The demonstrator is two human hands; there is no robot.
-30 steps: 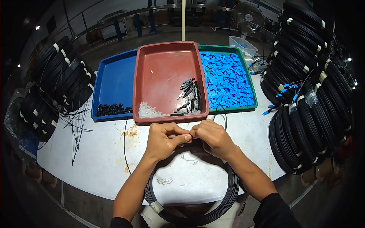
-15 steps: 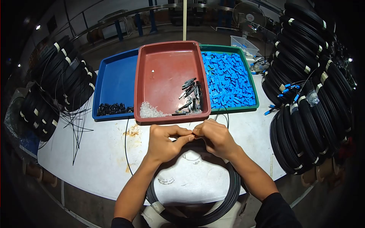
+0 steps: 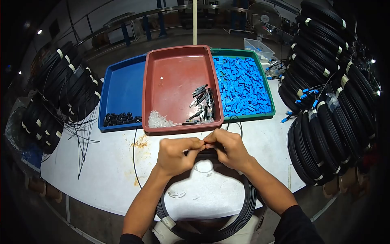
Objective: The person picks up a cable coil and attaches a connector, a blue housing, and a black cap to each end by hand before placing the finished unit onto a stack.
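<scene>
My left hand (image 3: 177,153) and my right hand (image 3: 228,147) meet fingertip to fingertip just in front of the red tray (image 3: 178,129). Both are pinched closed on something too small and hidden to make out. Below them a coil of black cable (image 3: 250,195) lies on the white table (image 3: 109,179), its near part past the table's edge. The red tray holds clear small pieces (image 3: 158,120) and black connector parts (image 3: 204,101). Thin cable runs up beside my right hand.
A blue tray (image 3: 122,91) with black caps stands left of the red one. On the right, a green tray (image 3: 271,93) holds many blue connectors (image 3: 243,87). Stacks of black cable coils rise at the left (image 3: 75,89) and right (image 3: 321,142). A fan (image 3: 264,18) stands behind.
Both hands remain pinched together, with a slight shift in the fingers. The whole view has moved a little.
</scene>
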